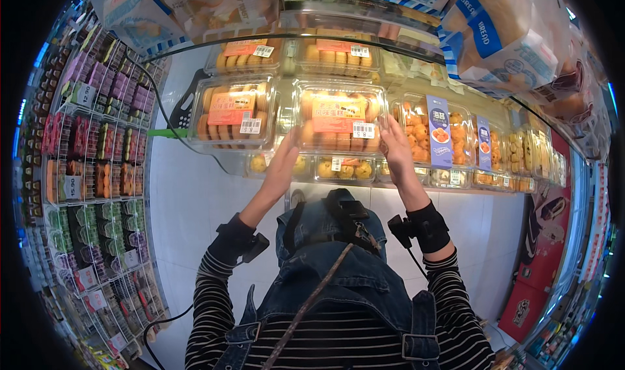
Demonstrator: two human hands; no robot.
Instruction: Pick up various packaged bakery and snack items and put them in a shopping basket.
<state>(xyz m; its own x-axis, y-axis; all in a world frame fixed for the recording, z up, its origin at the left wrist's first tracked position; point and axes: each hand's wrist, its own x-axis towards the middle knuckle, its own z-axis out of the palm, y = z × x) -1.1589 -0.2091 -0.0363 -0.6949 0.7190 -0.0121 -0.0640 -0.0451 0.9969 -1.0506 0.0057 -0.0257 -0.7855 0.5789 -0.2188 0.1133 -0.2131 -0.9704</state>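
Between my two hands is a clear plastic box of small round cakes [342, 103] with an orange label and a white price sticker. My left hand [281, 165] presses against its near left side, and my right hand [398, 150] grips its right side. A matching cake box [228, 117] lies just to the left, apart from my hands. Behind stand two more such boxes, one a cake box [336, 59] under the glass shelf edge. Right of my right hand is a clear box of golden balls [421, 126] with a purple paper band.
Bagged bread [498, 38] sits on the glass shelf [390, 44] above. Lower boxes of yellow pastries [345, 169] line the near edge. A wire rack of packaged goods [97, 175] stands at left, a red panel [537, 266] at right. Cables hang from my wrist bands.
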